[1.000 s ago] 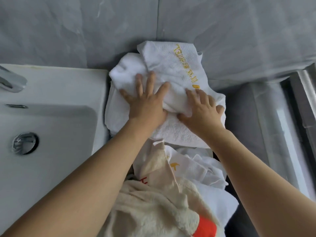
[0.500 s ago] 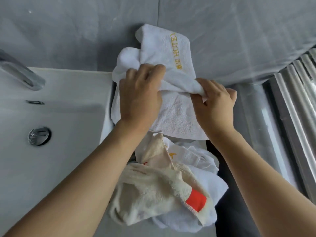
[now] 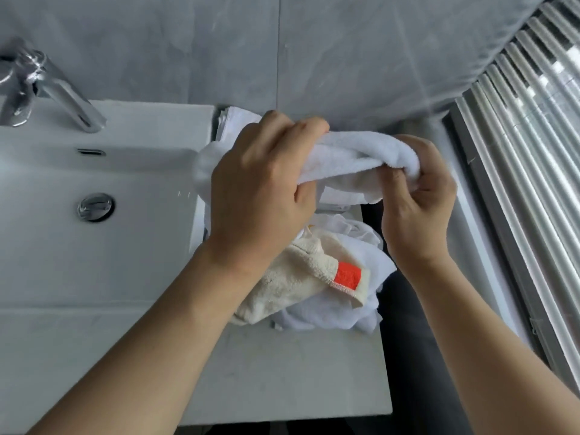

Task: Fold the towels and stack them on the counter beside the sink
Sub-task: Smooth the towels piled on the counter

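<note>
I see bare counter (image 3: pixel 282 372) at six o'clock; the crumpled towel heap (image 3: pixel 329 287) blocks the centre, faucet (image 3: pixel 47 86) at ten.

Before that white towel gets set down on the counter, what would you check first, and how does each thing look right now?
1. Left hand grips white towel: ok.
2. Right hand grips its other end: ok.
3. Towel folded flat: not ok, it is bunched between the hands.
4. Towel lifted off the counter: cannot tell.
5. Unfolded pile with the cream towel out of the way: not ok, it lies directly below the hands.
6. Folded stack by the wall is neat: cannot tell, mostly hidden.
</note>
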`<state>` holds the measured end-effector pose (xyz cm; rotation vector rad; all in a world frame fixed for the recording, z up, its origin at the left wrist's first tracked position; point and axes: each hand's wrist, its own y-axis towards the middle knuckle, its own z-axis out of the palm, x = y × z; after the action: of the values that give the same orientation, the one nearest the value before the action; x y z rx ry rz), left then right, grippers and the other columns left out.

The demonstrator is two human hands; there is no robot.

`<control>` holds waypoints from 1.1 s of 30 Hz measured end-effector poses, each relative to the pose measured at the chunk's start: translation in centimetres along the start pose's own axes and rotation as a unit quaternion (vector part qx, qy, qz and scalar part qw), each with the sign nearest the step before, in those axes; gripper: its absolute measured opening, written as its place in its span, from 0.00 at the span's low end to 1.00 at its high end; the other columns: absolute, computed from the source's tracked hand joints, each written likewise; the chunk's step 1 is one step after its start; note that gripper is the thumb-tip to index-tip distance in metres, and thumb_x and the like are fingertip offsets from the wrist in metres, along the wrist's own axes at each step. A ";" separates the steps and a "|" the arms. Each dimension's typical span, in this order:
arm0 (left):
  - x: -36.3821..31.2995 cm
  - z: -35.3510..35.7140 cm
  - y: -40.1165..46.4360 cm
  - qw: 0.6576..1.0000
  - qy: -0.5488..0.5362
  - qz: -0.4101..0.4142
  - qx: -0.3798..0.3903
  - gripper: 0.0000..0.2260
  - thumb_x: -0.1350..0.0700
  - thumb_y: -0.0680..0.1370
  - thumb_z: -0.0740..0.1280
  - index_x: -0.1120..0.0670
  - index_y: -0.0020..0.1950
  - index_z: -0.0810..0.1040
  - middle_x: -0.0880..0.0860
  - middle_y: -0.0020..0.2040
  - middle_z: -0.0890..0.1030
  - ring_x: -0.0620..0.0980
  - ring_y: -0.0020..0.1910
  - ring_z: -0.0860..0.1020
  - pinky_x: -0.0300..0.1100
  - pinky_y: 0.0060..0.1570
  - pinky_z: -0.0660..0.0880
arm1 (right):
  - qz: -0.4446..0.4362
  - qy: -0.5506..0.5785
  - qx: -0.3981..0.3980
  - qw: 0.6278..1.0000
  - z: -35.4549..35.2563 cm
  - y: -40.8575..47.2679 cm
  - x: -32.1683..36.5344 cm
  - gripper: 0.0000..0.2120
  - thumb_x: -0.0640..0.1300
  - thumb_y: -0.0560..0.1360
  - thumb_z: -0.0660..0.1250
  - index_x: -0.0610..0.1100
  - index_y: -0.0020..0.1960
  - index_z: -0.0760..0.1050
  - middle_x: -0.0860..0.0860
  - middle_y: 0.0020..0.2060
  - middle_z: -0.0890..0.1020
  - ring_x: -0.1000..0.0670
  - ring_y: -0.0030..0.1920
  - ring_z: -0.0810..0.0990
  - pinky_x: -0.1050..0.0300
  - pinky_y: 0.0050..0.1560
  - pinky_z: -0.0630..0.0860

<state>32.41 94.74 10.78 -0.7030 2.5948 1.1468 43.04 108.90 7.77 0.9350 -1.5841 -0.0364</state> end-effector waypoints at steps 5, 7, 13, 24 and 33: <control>0.1 -1.6 -2.2 1.000 -0.006 0.003 -0.011 0.21 0.66 0.69 0.59 0.59 0.59 0.81 0.57 0.49 0.79 0.59 0.47 0.77 0.48 0.45 0.73 | -0.022 -0.009 0.016 1.000 0.5 -2.3 1.0 0.05 0.35 0.76 0.65 0.41 0.50 0.77 0.54 0.42 0.80 0.54 0.43 0.79 0.48 0.45 0.77; 0.6 -1.9 -3.3 1.000 -0.012 0.001 0.005 0.21 0.65 0.68 0.59 0.60 0.58 0.81 0.57 0.50 0.79 0.60 0.47 0.77 0.50 0.46 0.73 | -0.041 -0.073 0.038 0.996 0.3 -3.1 0.5 0.06 0.38 0.73 0.65 0.42 0.49 0.77 0.54 0.42 0.80 0.52 0.43 0.80 0.41 0.47 0.76; 4.1 3.0 -11.7 0.968 0.019 -0.036 0.248 0.26 0.45 0.72 0.60 0.54 0.68 0.75 0.57 0.62 0.75 0.62 0.53 0.74 0.56 0.52 0.74 | 0.069 -0.292 0.290 0.909 0.1 -7.0 -3.8 0.24 0.47 0.68 0.57 0.48 0.62 0.76 0.50 0.54 0.81 0.43 0.55 0.79 0.44 0.56 0.74; 5.7 4.4 -17.8 0.911 0.021 -0.087 0.402 0.38 0.37 0.71 0.54 0.40 0.80 0.47 0.47 0.79 0.42 0.56 0.73 0.53 0.57 0.73 0.47 | 0.203 -0.271 0.394 0.855 0.4 -13.7 -6.4 0.47 0.53 0.62 0.57 0.59 0.79 0.42 0.58 0.79 0.40 0.55 0.77 0.35 0.43 0.74 0.30; 6.2 0.2 -12.9 0.986 0.038 -0.137 0.084 0.22 0.46 0.76 0.59 0.54 0.66 0.76 0.57 0.68 0.71 0.59 0.65 0.68 0.52 0.62 0.60 | 0.040 -0.137 0.178 0.974 1.6 -11.3 -1.2 0.29 0.58 0.76 0.56 0.47 0.74 0.66 0.51 0.77 0.59 0.63 0.74 0.53 0.41 0.76 0.47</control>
<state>33.65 85.26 0.10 -1.0412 2.5155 0.8233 47.67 101.21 0.60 1.1794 -1.9223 0.1881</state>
